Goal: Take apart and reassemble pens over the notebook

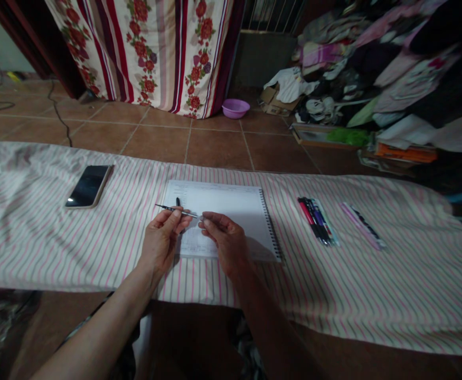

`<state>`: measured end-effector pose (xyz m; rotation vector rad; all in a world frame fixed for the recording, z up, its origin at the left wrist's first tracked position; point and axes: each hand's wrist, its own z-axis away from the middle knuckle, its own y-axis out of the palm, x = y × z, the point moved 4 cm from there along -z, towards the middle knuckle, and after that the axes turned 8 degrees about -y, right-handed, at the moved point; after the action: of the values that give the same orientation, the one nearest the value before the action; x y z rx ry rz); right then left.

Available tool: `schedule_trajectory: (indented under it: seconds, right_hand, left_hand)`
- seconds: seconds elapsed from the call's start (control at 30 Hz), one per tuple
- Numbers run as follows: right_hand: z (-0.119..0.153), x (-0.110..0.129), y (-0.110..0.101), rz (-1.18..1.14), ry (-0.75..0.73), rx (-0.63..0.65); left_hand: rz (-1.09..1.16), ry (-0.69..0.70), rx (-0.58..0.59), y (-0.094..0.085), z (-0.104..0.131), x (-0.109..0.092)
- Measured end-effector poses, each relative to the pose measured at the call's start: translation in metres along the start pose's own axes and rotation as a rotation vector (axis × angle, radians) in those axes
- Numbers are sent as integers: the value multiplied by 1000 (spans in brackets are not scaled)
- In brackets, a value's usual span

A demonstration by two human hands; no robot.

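Over an open spiral notebook (231,206), my left hand (165,229) pinches a thin dark pen part (164,207) that points to the left. A slim silvery piece (190,214) runs from it toward my right hand (225,232), whose fingertips are closed on its right end. A short black piece (178,201) stands up beside my left fingers; whether it is held or lies on the page, I cannot tell. The notebook has faint writing along its left side, and its spiral binding is on the right.
A phone (89,186) lies at the left on the striped cloth (135,264). Several pens (316,221) are grouped right of the notebook, with a pink pen (359,224) and a black-and-white one (367,224) farther right. Beyond are a purple basin (235,108) and piled clothes (397,68).
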<state>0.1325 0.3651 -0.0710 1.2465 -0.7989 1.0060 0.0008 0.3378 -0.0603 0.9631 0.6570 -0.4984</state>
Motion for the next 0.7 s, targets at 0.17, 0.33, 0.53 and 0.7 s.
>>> schedule_trajectory:
  seconds: [0.17, 0.33, 0.53, 0.7]
  right_hand:
    - [0, 1, 1, 11, -12, 12]
    - [0, 2, 2, 33, -30, 13]
    - [1, 1, 2, 59, -44, 27]
    - [0, 3, 2, 120, -69, 32]
  left_hand:
    - [0, 0, 17, 0, 0, 1]
    - [-20, 9, 40, 0, -1, 3]
    - [-57, 17, 55, 0, -1, 4]
    - [-68, 13, 56, 0, -1, 5]
